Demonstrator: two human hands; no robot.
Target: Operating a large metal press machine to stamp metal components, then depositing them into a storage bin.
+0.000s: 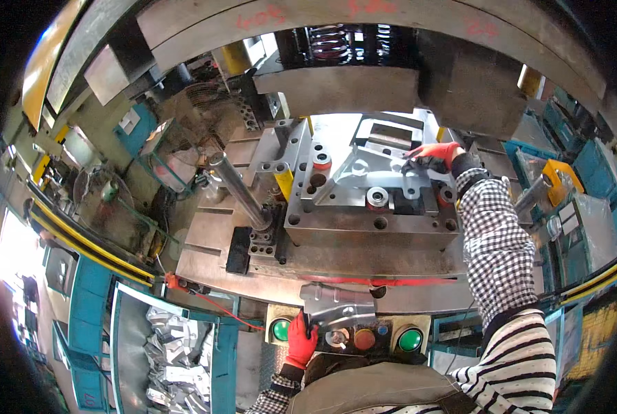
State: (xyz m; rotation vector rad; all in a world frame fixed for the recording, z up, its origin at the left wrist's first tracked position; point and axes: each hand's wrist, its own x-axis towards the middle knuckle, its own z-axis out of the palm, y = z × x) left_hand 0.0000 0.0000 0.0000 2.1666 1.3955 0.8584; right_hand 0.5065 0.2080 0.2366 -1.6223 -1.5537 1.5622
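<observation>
Red fabric with dark fingertips covers both hands in my head view. My left hand (301, 341), at the lower centre, is closed on the left end of a grey, bent sheet-metal panel (338, 307); the fingers bear on its edge, and the panel is raised over a cream-edged control box (422, 324). The box carries a round green push button (280, 330) at its left, just beside that hand, a round red push button (364, 338) near its middle, and a second round green button (410, 339) at its right. My right arm, in a black-and-white checked sleeve (498, 234), reaches forward to the press. The right hand (436, 157) is partly extended, fingers pointing left, at the right-hand part of a silver, flat, irregularly shaped metal plate (377, 181). I cannot tell whether it grips the plate or only rests against it. The plate lies on a thick steel lower die block (343, 234), behind a short, ring-topped cylindrical pin (377, 197). A heavy grey steel upper block (336, 90) stands above and behind, well apart from the plate. Left of the die block, a polished cylindrical steel post (239, 190) leans leftward in my fisheye view. At lower left, a teal-framed bin (223, 369) contains a heap of silver formed metal pieces (177, 366). A thin red cord (219, 303) runs between the bin and the press bed toward the control box.
</observation>
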